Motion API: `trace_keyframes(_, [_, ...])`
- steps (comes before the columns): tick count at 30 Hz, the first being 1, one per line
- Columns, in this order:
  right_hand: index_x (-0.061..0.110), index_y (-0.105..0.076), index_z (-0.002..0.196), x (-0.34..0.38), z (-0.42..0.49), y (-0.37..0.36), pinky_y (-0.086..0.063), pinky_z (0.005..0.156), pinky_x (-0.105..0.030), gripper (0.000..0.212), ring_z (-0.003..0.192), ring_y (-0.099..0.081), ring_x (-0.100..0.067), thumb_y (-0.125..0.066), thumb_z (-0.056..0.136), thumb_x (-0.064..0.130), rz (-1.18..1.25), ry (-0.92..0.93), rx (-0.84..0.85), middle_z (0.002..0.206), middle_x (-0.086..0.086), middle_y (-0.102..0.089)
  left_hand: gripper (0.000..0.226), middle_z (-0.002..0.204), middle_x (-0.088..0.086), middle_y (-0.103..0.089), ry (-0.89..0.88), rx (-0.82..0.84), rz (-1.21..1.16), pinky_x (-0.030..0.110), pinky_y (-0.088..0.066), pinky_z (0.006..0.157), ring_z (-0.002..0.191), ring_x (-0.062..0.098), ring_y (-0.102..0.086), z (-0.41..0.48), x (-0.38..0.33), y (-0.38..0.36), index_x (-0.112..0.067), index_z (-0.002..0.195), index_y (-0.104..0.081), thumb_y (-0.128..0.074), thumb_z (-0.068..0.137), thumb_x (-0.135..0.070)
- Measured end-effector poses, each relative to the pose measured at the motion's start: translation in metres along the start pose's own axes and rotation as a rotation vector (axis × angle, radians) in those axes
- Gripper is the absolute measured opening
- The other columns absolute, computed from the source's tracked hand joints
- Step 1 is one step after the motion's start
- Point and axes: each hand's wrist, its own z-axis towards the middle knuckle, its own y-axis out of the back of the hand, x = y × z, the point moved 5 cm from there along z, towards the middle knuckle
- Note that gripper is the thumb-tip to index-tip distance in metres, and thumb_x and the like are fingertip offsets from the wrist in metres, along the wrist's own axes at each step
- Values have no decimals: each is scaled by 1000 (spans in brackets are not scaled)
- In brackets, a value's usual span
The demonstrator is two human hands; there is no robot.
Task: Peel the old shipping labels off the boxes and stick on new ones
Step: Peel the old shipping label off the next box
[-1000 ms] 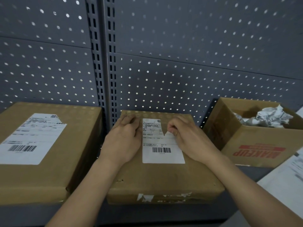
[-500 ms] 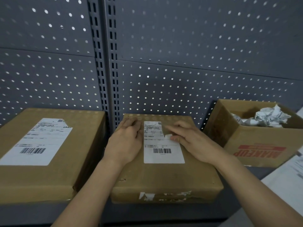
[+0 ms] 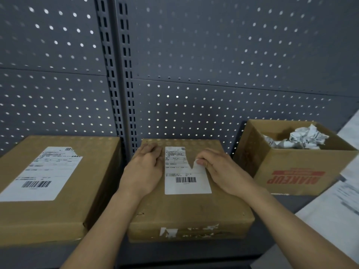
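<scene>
- On the grey shelf (image 3: 29, 257), against a perforated back panel (image 3: 213, 55), the middle cardboard box (image 3: 190, 212) carries the old label (image 3: 186, 188) being worked on. It is stuck to the box top, with its long axis running from the person toward the panel.
- The label's far right part is already torn, leaving a V-shaped notch, and a loose flap stands up at its right edge.
- The right hand (image 3: 223, 171) has its grip clamped on that flap, pinched between thumb and fingertips.
- The left hand (image 3: 143, 171) lies spread on the box top just beside the label's left edge. It holds nothing and seems to be bracing the box.
- From the right grip, the stuck remainder, including the barcode, lies to the left and toward the person. The pull probably needs to travel that way, low and slow, or the paper may rip again along the notch.
- The left box (image 3: 64, 214) bears its own label (image 3: 38, 175), also unpeeled.
- The open box (image 3: 303, 171) on the right holds crumpled paper (image 3: 303, 140), likely peeled scraps.
- White sheets (image 3: 334, 206) lie at the far right, too blurred to read.
</scene>
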Motion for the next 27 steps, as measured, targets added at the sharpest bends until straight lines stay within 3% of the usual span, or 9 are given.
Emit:
trace_keyframes(7, [22,-47,92,11,-2,2,-33,63,-17,17,79,-43,3,-36,104,23,-33,-1,34,82,15,-45,46,156,-3,-32,-7,1,-1,33,-19,119,147,17,-18,-1,-1,0,-21,147,-42,-39,102,-31])
trace_keyframes(12, [19,-50,92,21,-6,7,-36,71,-15,16,90,-42,-2,-39,103,20,-27,59,-19,87,17,-44,46,156,-2,-33,-10,-6,2,33,-18,119,147,17,-18,-1,0,-1,-21,147,-41,-39,102,-32])
trace_keyframes(17, [25,-49,94,21,-7,7,-36,75,-16,14,85,-42,0,-39,103,23,-9,100,-45,90,20,-41,46,156,-1,-34,-22,-7,8,33,-18,119,147,18,-20,-1,-1,0,-21,147,-42,-40,102,-32])
trace_keyframes(20, [16,-57,101,19,-10,8,-41,74,-23,13,85,-44,-4,-43,102,19,-23,125,-87,95,14,-42,47,156,-2,-34,-17,-3,12,33,-18,119,147,17,-20,0,0,-1,-21,147,-40,-39,102,-32])
trace_keyframes(25, [20,-51,102,25,-18,12,-47,53,-30,17,71,-51,-12,-36,93,22,-150,273,-224,99,11,-43,46,155,-2,-34,-15,-3,18,35,-20,119,146,18,-21,0,1,-1,-22,147,-41,-39,102,-34])
trace_keyframes(27, [21,-48,102,25,-19,15,-47,55,-30,18,74,-52,-13,-34,90,19,-147,288,-276,102,10,-43,46,156,-2,-34,-16,-1,18,34,-19,119,147,18,-21,0,1,-1,-22,147,-41,-39,102,-33])
